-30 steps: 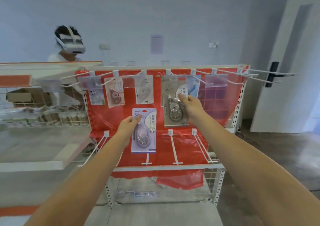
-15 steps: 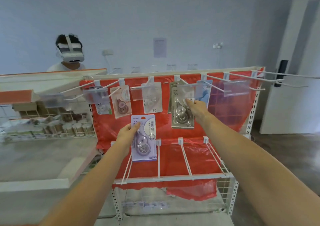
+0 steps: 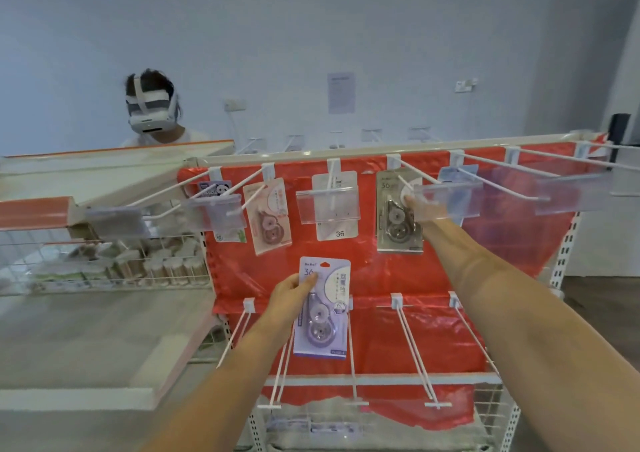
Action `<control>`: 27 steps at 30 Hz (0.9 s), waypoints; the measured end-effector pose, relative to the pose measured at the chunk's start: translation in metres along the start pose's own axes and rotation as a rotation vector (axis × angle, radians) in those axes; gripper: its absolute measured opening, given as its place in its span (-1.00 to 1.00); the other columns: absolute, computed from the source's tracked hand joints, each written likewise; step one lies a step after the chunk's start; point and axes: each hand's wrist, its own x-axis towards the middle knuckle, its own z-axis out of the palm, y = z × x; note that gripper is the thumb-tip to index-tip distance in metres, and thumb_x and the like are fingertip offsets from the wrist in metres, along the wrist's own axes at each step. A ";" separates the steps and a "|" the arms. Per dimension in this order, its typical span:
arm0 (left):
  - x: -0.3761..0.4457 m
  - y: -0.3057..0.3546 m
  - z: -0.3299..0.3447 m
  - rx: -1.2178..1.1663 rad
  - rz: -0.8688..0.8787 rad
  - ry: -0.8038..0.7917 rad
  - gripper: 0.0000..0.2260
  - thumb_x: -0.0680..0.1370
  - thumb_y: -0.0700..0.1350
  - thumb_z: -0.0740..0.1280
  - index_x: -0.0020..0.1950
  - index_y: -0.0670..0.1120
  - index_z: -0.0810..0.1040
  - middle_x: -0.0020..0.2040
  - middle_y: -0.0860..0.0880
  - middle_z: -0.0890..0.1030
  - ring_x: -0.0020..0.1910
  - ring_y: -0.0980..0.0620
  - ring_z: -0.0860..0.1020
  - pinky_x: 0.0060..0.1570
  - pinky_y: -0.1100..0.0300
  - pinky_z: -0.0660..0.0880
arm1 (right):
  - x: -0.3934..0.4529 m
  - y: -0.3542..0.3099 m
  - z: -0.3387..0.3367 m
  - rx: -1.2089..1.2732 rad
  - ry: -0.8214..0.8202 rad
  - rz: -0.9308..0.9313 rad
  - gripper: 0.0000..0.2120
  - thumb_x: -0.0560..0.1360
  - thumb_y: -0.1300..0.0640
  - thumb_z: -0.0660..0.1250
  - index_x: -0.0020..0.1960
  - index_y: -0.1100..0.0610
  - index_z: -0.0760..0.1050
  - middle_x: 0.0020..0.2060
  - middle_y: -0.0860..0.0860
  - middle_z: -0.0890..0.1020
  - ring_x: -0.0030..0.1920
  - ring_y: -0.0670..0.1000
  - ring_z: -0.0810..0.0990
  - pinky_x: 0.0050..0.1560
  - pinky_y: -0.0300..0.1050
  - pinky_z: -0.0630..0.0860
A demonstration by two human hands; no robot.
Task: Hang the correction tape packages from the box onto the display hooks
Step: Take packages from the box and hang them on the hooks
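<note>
a: what's the red backing (image 3: 349, 264) at twelve o'clock?
b: glossy, crinkled plastic sheet. the hooks (image 3: 412, 344) look like white-coated metal wire.
a: the purple package (image 3: 325, 313)?
b: matt card under a shiny clear blister. at two o'clock, the label holders (image 3: 446, 202) are clear, smooth plastic.

My right hand (image 3: 420, 205) has pushed the grey package (image 3: 398, 216) up and back along its hook (image 3: 414, 174), so it now sits behind the clear price tag holder (image 3: 446, 200) rather than in front. My left hand (image 3: 289, 301) has lowered the purple package (image 3: 322, 309) toward the bottom row of hooks.
</note>
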 end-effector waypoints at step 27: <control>-0.037 0.048 0.303 -0.031 0.130 -0.348 -0.90 0.57 -0.11 0.33 -0.13 -0.07 0.55 -0.15 -0.12 0.64 -0.19 -0.07 0.59 -0.12 0.09 0.55 | -0.128 -0.014 -0.293 -1.322 0.057 -0.083 -0.79 0.55 0.12 0.17 0.06 0.12 0.54 0.02 0.08 0.63 -0.08 0.10 0.59 -0.16 -0.11 0.47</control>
